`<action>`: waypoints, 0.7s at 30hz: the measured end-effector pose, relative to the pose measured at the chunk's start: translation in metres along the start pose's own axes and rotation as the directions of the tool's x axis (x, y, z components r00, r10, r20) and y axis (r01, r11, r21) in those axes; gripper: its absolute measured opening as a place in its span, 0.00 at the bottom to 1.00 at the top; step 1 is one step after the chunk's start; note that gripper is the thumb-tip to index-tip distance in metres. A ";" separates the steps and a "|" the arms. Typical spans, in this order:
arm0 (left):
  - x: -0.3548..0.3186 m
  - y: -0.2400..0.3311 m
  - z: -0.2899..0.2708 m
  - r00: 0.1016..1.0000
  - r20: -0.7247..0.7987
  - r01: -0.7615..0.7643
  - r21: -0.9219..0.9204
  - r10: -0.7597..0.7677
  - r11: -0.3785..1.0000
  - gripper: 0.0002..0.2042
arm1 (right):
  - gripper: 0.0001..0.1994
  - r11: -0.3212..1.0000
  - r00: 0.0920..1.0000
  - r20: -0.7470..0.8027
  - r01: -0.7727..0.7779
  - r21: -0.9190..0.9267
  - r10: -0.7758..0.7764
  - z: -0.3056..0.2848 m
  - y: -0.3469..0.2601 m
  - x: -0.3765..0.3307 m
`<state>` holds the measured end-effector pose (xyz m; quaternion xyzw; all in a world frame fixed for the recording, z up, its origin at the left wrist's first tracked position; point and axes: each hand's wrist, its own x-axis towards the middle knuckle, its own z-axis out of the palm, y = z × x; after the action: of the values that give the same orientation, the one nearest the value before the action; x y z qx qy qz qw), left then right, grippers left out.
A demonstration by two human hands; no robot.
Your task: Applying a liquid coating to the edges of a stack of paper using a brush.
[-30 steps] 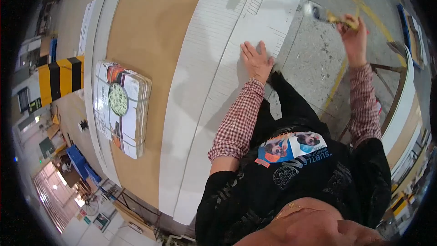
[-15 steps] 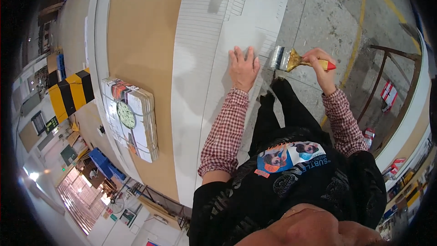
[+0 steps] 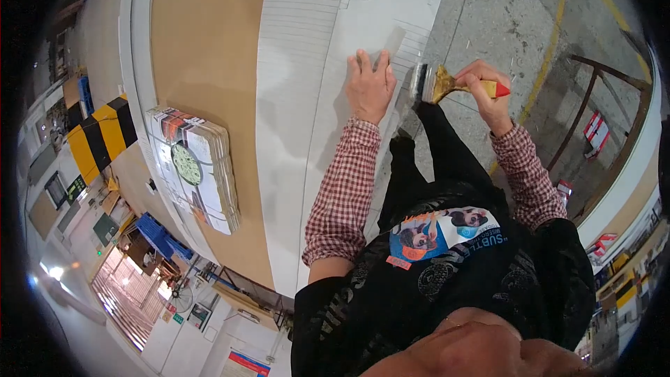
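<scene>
My left hand lies flat, palm down and fingers apart, on the pale, line-marked sheets that run along the table. My right hand is closed round the handle of a wide flat paintbrush. Its handle is yellow and stained, with a red end, and a metal band sits below it. The brush head points left to the right-hand edge of the sheets, just right of my left fingers. Whether the bristles touch that edge I cannot tell.
A strapped bundle of printed sheets lies on the brown tabletop at left. Beyond it stands a yellow-and-black striped block. At right are a rusty metal frame and grey concrete floor with yellow lines.
The whole view has shifted a little, so the table and bundle appear higher and further left. The brush has turned slightly in my right hand. My left hand stays flat on the sheets.
</scene>
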<state>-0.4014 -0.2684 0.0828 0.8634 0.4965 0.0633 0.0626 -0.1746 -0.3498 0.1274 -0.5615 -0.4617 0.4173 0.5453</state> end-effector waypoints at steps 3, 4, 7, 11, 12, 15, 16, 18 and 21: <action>0.002 0.001 0.000 1.000 -0.025 -0.014 -0.010 0.013 1.000 0.17 | 0.08 0.997 0.993 -0.110 0.038 -0.065 -0.045 0.001 -0.002 0.009; 0.001 0.002 0.001 1.000 -0.023 -0.013 -0.012 0.013 1.000 0.17 | 0.08 0.997 0.993 -0.110 0.036 -0.067 -0.043 0.002 -0.001 0.006; 0.002 0.000 0.004 1.000 0.013 0.000 -0.044 0.001 0.999 0.17 | 0.09 0.998 0.999 -0.002 0.045 -0.032 -0.045 0.006 0.002 0.002; 0.002 0.001 0.002 1.000 0.013 0.006 -0.032 -0.006 0.999 0.17 | 0.08 0.997 0.999 -0.029 0.036 -0.069 -0.038 0.002 -0.003 0.009; 0.003 0.002 0.001 1.000 -0.005 0.005 -0.021 -0.005 1.000 0.17 | 0.08 0.992 0.992 -0.098 0.070 -0.103 -0.080 0.002 -0.003 0.014; 0.003 0.003 0.000 1.000 0.022 0.008 -0.014 -0.008 1.000 0.17 | 0.08 0.996 0.999 -0.030 0.012 -0.093 -0.015 0.005 0.001 0.011; 0.003 0.003 0.000 1.000 0.023 0.009 -0.016 -0.009 1.000 0.17 | 0.08 0.997 0.999 0.045 -0.011 -0.079 0.015 0.005 0.002 0.009; 0.003 0.003 0.000 1.000 0.008 0.015 -0.013 -0.015 1.000 0.17 | 0.08 0.999 0.998 0.055 -0.030 -0.037 0.032 0.005 -0.003 0.013; 0.005 0.005 -0.002 0.999 0.025 0.024 -0.022 -0.024 0.999 0.17 | 0.08 0.998 0.997 -0.073 0.010 -0.056 -0.014 0.002 -0.006 0.024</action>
<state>-0.3951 -0.2665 0.0854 0.8574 0.5053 0.0572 0.0789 -0.1715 -0.3265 0.1341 -0.5883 -0.4564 0.3802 0.5487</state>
